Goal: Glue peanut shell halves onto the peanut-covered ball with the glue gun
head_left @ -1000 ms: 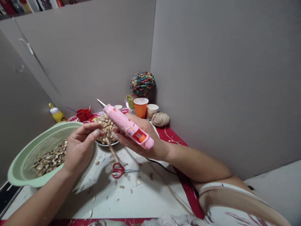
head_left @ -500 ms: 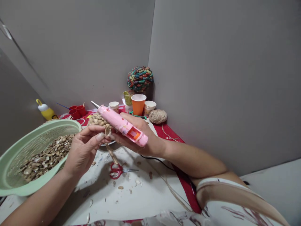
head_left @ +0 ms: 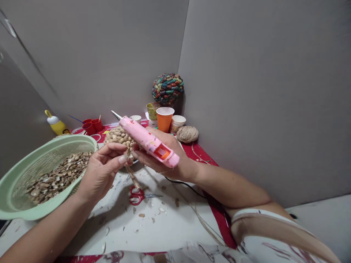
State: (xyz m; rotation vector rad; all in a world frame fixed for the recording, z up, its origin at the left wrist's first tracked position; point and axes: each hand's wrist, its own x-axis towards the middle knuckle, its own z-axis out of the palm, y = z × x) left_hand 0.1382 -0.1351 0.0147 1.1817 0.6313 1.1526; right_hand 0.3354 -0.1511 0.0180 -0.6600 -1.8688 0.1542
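Observation:
My right hand (head_left: 164, 155) grips a pink hot glue gun (head_left: 145, 137), its metal nozzle pointing up and to the left. Between the thumb and fingertips of my left hand (head_left: 105, 166) is a small brown nutshell piece (head_left: 128, 151); the right fingertips come very close to it, and I cannot tell whether they touch. Just behind the hands sits a mound covered in tan shells (head_left: 117, 136), partly hidden by the glue gun and fingers. A brown stick-like piece (head_left: 133, 177) slants down beneath them towards red-handled scissors (head_left: 138, 196) lying on the table.
A green colander (head_left: 16, 213) with many shell pieces stands at left. Behind are a yellow bottle (head_left: 58, 126), red cups (head_left: 89, 128), an orange cup (head_left: 165, 120), a twine ball (head_left: 187, 134) and a multicoloured ball (head_left: 168, 88). Shell bits and a black cord (head_left: 186, 185) lie on the table.
The view has shifted slightly, so most things appear a little further right. The shell piece has turned in the left fingertips and its hollow side shows less. Both hands keep their holds.

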